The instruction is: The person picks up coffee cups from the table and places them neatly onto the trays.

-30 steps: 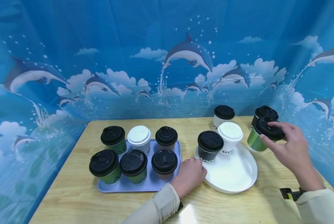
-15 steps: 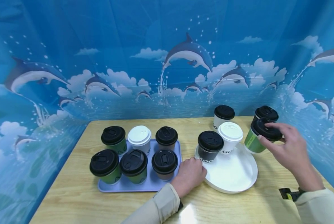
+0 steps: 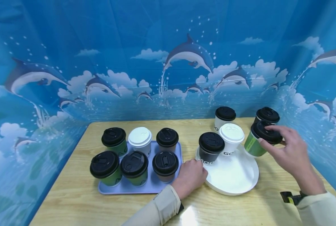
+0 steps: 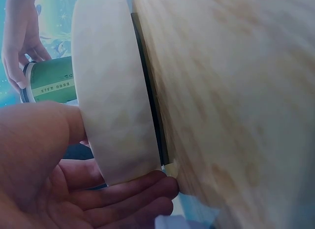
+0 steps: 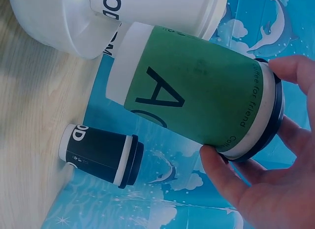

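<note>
My right hand (image 3: 289, 150) grips a green paper coffee cup (image 5: 192, 86) by its black lid, thumb and fingers around the lid's edge. The cup hangs tilted over the right rim of a round white tray (image 3: 233, 179). At the tray's left side my left hand (image 3: 191, 174) holds the rim, thumb over the wall and fingers underneath in the left wrist view. On the tray stand a black cup (image 3: 208, 155) with a black lid and a white cup (image 3: 228, 147) with a white lid.
A lilac tray (image 3: 100, 188) at left carries several lidded cups in two rows. Behind the round tray stand a white cup (image 3: 220, 123) with a black lid and a black cup (image 5: 98, 152). A dolphin-print curtain (image 3: 145, 62) borders the wooden table (image 3: 72, 201).
My right hand has carried the green cup a little left and slightly nearer, to the round tray's edge. My left hand stays on the rim.
</note>
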The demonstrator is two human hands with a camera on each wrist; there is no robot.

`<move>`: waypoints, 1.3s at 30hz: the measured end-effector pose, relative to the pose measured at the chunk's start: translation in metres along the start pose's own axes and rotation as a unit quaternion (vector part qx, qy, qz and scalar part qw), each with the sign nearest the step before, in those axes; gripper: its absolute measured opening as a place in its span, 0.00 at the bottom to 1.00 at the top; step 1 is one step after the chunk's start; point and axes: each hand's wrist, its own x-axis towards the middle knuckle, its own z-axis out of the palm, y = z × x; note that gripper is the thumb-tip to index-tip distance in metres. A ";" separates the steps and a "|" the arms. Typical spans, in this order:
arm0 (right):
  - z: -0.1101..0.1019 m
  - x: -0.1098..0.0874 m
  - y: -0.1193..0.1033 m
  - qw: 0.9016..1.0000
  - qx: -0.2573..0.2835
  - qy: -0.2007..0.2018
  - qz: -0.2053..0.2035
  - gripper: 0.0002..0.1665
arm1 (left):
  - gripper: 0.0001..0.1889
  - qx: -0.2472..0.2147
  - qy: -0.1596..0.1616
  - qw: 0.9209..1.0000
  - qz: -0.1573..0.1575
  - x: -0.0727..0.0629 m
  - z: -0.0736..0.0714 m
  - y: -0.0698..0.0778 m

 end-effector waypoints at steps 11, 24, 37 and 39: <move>0.002 -0.001 -0.001 1.000 0.009 -0.002 -0.017 0.30 | 0.21 0.001 0.002 1.000 -0.001 0.000 0.000 -0.001; 0.004 -0.006 -0.004 1.000 0.016 -0.003 -0.026 0.30 | 0.21 0.002 -0.002 1.000 -0.003 -0.001 -0.001 -0.001; 0.003 -0.014 -0.005 0.999 0.039 -0.009 -0.024 0.30 | 0.22 -0.003 -0.006 1.000 -0.001 0.000 -0.001 0.000; 0.004 -0.016 -0.004 0.998 0.045 -0.010 -0.030 0.30 | 0.22 -0.002 -0.006 1.000 -0.002 0.001 -0.001 0.000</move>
